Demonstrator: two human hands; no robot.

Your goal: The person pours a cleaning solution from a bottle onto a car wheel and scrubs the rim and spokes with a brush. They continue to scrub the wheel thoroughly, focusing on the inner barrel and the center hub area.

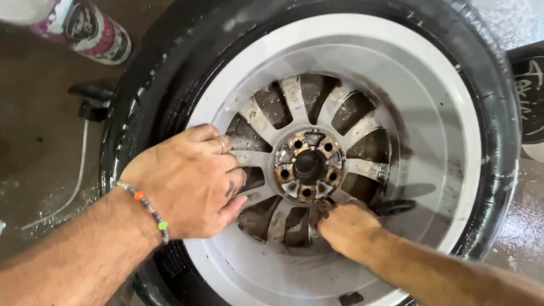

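Observation:
A car wheel lies flat on the wet floor, with a black tyre [141,85] around a white rim [419,102]. Its spokes [294,99] are grimy and the hub [309,164] is rusty. My left hand [187,181], with a beaded bracelet on the wrist, presses on the left spokes, the fingers curling into the gaps between them. My right hand [345,226] reaches in just below the hub with its fingers closed around a black tool [394,207]. The tool's end sticks out to the right, and its working end is hidden under the hand.
A pink and white spray can [85,31] lies at the top left. Left of the tyre on the wet concrete are a black nozzle [90,99] and a thin white hose [79,170]. Part of another tyre [530,96] shows at the right edge.

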